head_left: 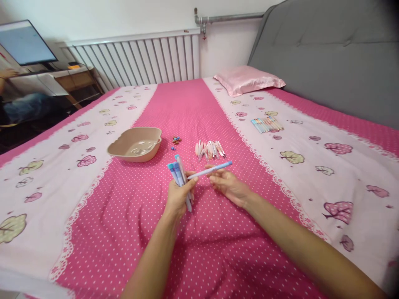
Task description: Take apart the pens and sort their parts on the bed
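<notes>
My left hand [181,193] is closed around a bundle of several pens [178,172] with blue and teal caps, standing roughly upright. One more pen [212,169], pale with a blue end, lies sideways between my two hands. Its left end meets my left thumb, and the fingers of my right hand [227,185] are around its middle, the blue end pointing right. Just beyond my hands lies a pile of pale pen parts [210,150] with pinkish and dark tips. Small dark and blue pieces [176,141] are scattered left of it; their kind is too small to tell.
A beige basin [135,135] with clear pieces inside sits to the left on the pink bedspread [183,104]. A row of pens [267,124] lies at right. Behind are a pink pillow [246,79], a grey headboard [327,54] and a radiator [134,58]. Another person's hand [8,73] shows near a monitor [26,43].
</notes>
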`<state>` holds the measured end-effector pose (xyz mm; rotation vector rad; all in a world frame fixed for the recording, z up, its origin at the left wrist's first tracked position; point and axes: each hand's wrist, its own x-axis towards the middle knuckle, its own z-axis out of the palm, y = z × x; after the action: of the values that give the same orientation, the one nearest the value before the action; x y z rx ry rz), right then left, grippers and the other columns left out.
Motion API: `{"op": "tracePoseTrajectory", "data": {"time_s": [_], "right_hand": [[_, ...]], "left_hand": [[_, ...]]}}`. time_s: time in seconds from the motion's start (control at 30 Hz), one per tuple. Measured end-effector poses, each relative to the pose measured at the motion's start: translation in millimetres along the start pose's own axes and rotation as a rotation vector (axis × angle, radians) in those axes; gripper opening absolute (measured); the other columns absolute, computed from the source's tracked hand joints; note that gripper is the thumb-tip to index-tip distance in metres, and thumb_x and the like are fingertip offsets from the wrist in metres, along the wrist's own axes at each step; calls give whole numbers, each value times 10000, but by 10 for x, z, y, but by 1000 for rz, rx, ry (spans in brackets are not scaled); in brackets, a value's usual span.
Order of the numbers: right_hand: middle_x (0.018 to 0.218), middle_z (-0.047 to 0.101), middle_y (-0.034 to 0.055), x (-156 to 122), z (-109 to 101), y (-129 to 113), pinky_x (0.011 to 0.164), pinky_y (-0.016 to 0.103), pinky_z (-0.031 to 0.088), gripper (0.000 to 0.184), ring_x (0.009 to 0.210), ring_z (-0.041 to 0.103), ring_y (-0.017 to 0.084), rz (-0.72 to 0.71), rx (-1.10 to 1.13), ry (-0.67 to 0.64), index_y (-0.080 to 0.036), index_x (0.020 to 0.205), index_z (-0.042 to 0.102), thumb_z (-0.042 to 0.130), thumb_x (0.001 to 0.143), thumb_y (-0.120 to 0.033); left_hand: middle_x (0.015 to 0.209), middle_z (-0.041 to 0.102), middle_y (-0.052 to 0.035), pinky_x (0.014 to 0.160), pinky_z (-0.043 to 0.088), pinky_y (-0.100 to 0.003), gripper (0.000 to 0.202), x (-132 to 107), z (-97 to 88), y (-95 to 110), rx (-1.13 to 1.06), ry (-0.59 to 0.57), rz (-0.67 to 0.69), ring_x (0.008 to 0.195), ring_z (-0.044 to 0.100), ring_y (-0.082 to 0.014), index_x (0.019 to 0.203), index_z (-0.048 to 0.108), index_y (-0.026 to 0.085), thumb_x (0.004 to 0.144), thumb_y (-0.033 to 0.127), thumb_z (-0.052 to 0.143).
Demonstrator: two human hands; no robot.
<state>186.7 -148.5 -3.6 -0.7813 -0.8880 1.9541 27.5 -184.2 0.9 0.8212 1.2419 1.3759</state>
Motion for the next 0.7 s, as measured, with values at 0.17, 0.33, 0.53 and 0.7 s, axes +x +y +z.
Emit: {"op": "tracePoseTrajectory", "data": {"time_s": [0.17,0.33,0.53,0.7], "right_hand": [[1070,601,50,33,-199,-263,722,259,425,280,877,550,143,-106,-260,-7,-221,1022,629,589,784,-364],[643,515,-3,24,-194,-157,529,212,318,316,559,418,82,-62,-699,-217,-146,808,644,514,832,-433],[574,269,-81,-71,-84,-58,413,165,146,345,435,199,30,294,-312,-396,-138,889,565,482,842,-470],[522,210,-104,-86,32,73,371,171,60,320,403,96,31,312,-186,-360,-169,756,474,471,843,-476]], "left_hand": [[440,479,67,293,326,-160,283,52,-136,88,8,2,-28,316,404,-52,751,601,148,545,241,771],[450,479,59,298,327,-148,261,38,-76,60,-20,-43,-55,332,411,-45,754,609,125,566,223,760],[540,552,43,316,414,-170,338,5,-33,59,-187,-148,-118,345,427,-44,928,613,128,627,227,730],[770,673,-28,310,433,-180,338,11,-12,27,-290,-103,-70,373,461,-46,938,601,144,631,219,722]]}}
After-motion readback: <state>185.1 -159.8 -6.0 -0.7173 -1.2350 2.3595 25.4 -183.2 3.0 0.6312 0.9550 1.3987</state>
